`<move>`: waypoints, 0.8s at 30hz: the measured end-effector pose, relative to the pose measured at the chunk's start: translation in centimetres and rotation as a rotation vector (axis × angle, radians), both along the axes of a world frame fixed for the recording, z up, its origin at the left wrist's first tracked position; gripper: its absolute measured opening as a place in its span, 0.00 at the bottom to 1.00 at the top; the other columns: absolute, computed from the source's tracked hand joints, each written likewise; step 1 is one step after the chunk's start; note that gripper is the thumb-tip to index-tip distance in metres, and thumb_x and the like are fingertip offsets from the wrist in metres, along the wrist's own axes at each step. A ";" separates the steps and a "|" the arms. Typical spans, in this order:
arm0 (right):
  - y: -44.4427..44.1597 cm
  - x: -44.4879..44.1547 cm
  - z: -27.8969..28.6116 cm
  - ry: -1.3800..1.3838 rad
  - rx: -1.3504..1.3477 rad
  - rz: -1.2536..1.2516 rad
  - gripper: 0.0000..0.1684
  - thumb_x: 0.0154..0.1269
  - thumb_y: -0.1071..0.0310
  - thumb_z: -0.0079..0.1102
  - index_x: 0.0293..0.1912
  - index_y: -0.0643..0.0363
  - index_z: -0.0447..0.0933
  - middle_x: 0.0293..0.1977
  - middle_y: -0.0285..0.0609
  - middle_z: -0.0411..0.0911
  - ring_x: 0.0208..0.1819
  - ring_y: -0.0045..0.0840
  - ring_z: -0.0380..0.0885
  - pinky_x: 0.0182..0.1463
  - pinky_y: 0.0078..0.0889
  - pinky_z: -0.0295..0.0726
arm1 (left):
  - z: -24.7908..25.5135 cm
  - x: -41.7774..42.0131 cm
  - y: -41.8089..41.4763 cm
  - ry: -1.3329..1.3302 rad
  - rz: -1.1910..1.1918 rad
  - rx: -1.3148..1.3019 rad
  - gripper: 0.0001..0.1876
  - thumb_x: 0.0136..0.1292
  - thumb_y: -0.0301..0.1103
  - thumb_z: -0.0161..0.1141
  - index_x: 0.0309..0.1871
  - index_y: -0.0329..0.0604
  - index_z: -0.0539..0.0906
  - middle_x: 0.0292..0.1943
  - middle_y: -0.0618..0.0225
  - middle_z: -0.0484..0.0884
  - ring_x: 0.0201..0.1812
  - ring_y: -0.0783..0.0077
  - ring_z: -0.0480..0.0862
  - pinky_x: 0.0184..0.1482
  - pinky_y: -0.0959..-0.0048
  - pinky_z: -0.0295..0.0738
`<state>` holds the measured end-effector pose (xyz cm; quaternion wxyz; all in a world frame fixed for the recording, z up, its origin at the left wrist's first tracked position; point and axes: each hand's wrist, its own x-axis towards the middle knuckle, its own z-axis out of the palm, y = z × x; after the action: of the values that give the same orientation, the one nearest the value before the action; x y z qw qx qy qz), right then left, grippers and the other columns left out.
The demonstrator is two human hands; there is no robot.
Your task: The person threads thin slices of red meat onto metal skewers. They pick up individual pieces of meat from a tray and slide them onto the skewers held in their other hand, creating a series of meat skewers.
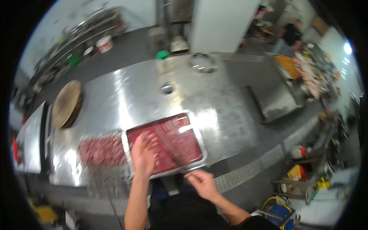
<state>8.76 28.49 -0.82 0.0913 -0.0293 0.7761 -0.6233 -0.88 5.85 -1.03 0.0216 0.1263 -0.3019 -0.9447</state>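
Observation:
A shallow metal tray (203, 152) lies before me on the steel table, with flat red meat (188, 143) in it under a shiny surface. My left hand (144, 155) is over the tray's left side, fingers loosely bent and holding nothing that I can see. At the near right corner my right hand (200, 181) grips the end of a long, narrow knife-like tool (169, 145). Its blade slants across the meat, blurred by motion. Left of the tray, a slab of lumpy raw meat (100, 149) lies on clear plastic film (103, 178), which hangs over the table's near edge.
On the steel table (143, 86) stand a round wooden chopping block (66, 103), a green-lidded container (162, 61), a small round metal object (166, 88) and a metal ring (203, 62). A metal-topped unit (273, 95) is to the right. Another person (290, 37) stands in the far right background.

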 end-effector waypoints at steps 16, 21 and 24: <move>-0.4 0.6 -1.3 -0.128 -0.199 -0.056 0.08 0.69 0.76 0.56 0.44 0.68 0.81 0.34 0.32 0.78 0.31 0.08 0.68 0.34 0.15 0.69 | 1.1 -0.8 -1.1 0.061 0.061 -0.068 0.09 0.74 0.33 0.54 0.47 0.38 0.80 0.41 0.61 0.84 0.42 0.68 0.84 0.48 0.72 0.78; -0.5 0.4 -1.0 -0.127 -0.223 -0.035 0.08 0.69 0.76 0.56 0.45 0.68 0.80 0.35 0.32 0.78 0.32 0.09 0.69 0.35 0.14 0.69 | 1.6 -0.8 -0.9 0.045 0.065 -0.084 0.08 0.73 0.31 0.55 0.47 0.37 0.81 0.41 0.60 0.84 0.42 0.67 0.84 0.49 0.72 0.79; -0.3 0.5 -1.0 -0.182 -0.223 -0.023 0.08 0.69 0.76 0.56 0.45 0.68 0.80 0.35 0.32 0.78 0.32 0.08 0.68 0.35 0.14 0.69 | 1.7 -0.7 -1.0 0.051 0.065 -0.122 0.08 0.72 0.31 0.55 0.46 0.38 0.81 0.41 0.60 0.84 0.42 0.68 0.84 0.49 0.71 0.79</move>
<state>9.23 28.21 -1.78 0.1501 0.0262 0.6909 -0.7067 -1.61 4.86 0.67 0.0676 0.1104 -0.3539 -0.9263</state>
